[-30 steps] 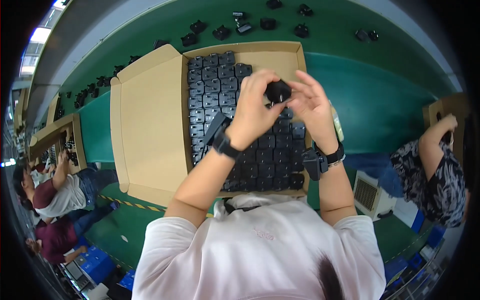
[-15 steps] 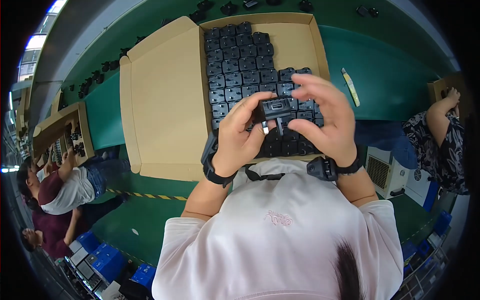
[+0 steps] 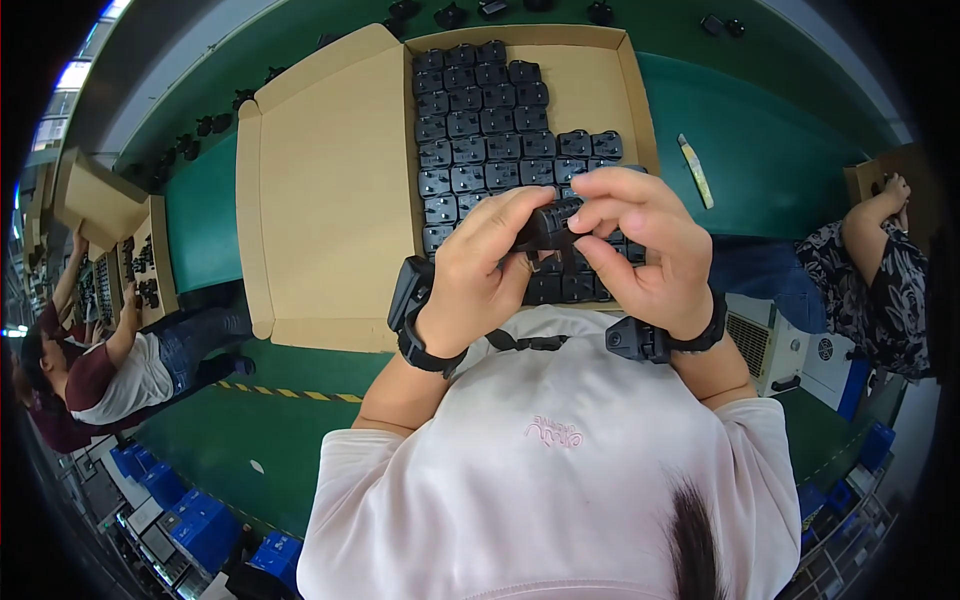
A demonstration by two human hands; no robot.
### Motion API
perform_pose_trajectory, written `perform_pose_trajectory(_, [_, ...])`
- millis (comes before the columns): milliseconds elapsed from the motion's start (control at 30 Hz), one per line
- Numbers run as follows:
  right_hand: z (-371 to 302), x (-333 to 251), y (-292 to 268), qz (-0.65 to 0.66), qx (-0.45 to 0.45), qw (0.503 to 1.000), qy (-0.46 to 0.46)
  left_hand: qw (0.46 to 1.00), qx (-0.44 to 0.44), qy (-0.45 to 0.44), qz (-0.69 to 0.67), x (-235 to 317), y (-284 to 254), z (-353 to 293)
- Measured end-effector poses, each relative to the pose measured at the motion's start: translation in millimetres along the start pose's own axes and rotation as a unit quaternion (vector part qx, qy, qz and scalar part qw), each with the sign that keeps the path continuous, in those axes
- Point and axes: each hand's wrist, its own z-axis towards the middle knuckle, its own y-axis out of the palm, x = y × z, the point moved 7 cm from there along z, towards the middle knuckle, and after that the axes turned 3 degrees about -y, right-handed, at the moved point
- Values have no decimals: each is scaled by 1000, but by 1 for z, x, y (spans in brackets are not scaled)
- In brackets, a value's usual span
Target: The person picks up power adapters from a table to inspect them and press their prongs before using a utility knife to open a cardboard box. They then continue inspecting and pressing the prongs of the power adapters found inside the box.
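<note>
A black plug adapter (image 3: 550, 228) is between my hands, above the near part of an open cardboard box (image 3: 590, 85). My left hand (image 3: 482, 258) is closed around its left side, thumb below and fingers above. Against its right end, my right hand (image 3: 655, 245) pinches with thumb and fingertips; the index finger is bent over the top. Rows of similar black plug adapters (image 3: 465, 125) fill much of the box, pins upward. Bare cardboard shows at its far right. My hands hide some of the adapters underneath.
The box's wide lid flap (image 3: 330, 200) lies folded out to the left. A yellow utility knife (image 3: 696, 170) rests on the green table (image 3: 740, 130) to the right. More black adapters (image 3: 450, 15) stand along the far side. People work at both sides, with cardboard boxes (image 3: 160, 260) beside them.
My right hand has closed in from apart to touch the adapter. The adapter has turned, so its port face no longer shows plainly. A person on the left has raised a cardboard piece.
</note>
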Motion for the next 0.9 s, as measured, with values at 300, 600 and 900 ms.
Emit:
perform_pose_trajectory(300, [2, 15, 8, 14, -61, 998, -12, 1000, 0, 22, 11, -6, -2, 8])
perform_pose_trajectory(600, [33, 67, -16, -40, -43, 998, 22, 993, 2, -92, -75, -30, 12, 53])
perform_pose_trajectory(900, [26, 310, -115, 276, 21, 887, 369, 995, -9, -94, 6, -39, 21, 117])
